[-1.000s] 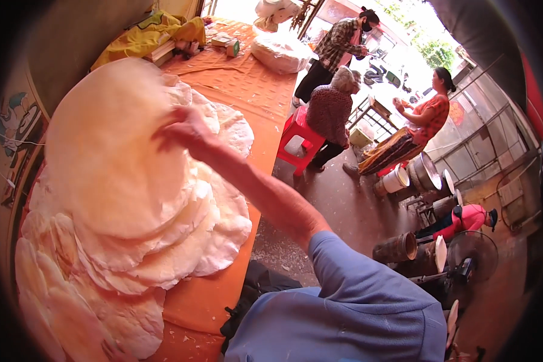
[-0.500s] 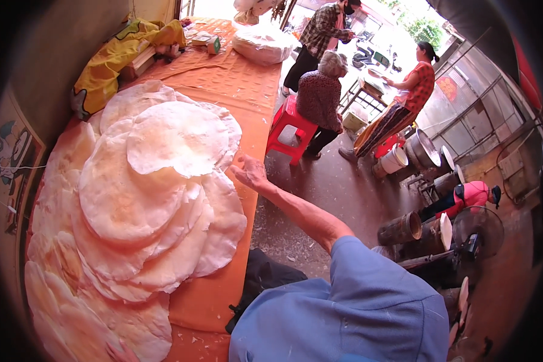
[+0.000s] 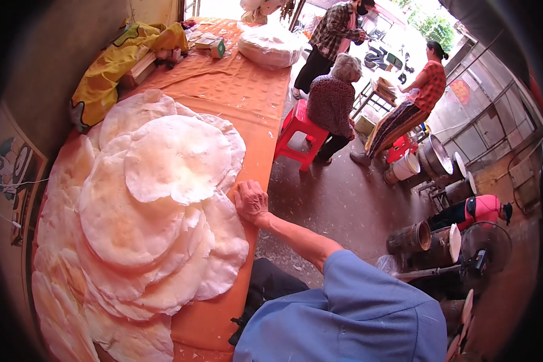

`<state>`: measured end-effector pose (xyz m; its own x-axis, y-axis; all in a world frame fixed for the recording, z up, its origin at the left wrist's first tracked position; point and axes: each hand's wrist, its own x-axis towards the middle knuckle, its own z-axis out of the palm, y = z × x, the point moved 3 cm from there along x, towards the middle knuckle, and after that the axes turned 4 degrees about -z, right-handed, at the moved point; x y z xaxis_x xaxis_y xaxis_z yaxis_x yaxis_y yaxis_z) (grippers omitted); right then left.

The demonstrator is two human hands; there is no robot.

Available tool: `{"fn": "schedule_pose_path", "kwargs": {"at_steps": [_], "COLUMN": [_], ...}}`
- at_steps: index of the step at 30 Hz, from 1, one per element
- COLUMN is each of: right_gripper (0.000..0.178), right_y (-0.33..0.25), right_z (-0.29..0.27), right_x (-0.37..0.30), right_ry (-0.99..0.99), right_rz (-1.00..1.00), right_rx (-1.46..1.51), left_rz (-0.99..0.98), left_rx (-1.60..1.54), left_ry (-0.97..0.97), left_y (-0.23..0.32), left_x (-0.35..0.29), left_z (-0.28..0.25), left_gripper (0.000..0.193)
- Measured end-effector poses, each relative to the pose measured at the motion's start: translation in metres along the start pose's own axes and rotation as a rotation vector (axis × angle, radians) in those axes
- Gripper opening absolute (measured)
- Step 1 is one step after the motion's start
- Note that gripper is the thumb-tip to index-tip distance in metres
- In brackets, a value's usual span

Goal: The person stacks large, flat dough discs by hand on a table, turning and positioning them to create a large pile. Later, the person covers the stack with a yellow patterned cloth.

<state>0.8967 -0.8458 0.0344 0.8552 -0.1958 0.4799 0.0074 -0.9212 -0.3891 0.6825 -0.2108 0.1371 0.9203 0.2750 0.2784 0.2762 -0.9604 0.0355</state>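
Observation:
Large, thin, round, pale flatbreads [image 3: 133,223] lie overlapped in a wide heap on the orange cloth-covered table [image 3: 208,326]. One smaller round flatbread [image 3: 178,157] rests on top, its edge ragged. My right hand [image 3: 251,200] is down at the table's right edge, knuckles up and fingers curled, right beside the heap's rim. Whether anything is under those fingers is hidden. At the bottom edge, below the heap, a small brownish patch may be part of my left hand [image 3: 104,353]; its fingers cannot be made out.
A yellow cloth [image 3: 111,66] and a white plastic-wrapped bundle [image 3: 270,45] sit at the table's far end. Beyond it, a person sits on a red stool [image 3: 300,133] and two people stand. Metal drums [image 3: 409,237], a fan [image 3: 487,247] and a person in pink [image 3: 479,209] are at the right.
My right hand has come down and nearer along the table edge, its fingers now curled. The view has shifted slightly. The flatbreads lie as before.

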Motion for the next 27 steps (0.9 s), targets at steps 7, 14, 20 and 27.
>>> {"fn": "schedule_pose_path", "kwargs": {"at_steps": [7,14,20,27], "right_gripper": [0.013,0.015,0.016,0.015], "right_y": [-0.002,0.005,0.007,0.015], "right_z": [-0.003,-0.008,-0.008,-0.012], "right_x": [0.006,0.006,0.007,0.004], "right_ry": [0.005,-0.014,-0.02,-0.018], "right_rz": [-0.009,0.015,0.017,0.033], "right_rx": [0.095,0.131,0.164,0.188], "left_rz": [0.111,0.247,0.276,0.405], "left_rx": [-0.262,-0.372,-0.365,-0.349], "left_ry": [-0.145,-0.265,-0.264,-0.155], "left_y": [0.168,0.278,0.294,0.304], "left_x": [0.068,0.093,0.126,0.216], "left_z": [-0.009,0.003,-0.022,-0.114], "left_gripper": [0.047,0.045,0.044,0.045]}}
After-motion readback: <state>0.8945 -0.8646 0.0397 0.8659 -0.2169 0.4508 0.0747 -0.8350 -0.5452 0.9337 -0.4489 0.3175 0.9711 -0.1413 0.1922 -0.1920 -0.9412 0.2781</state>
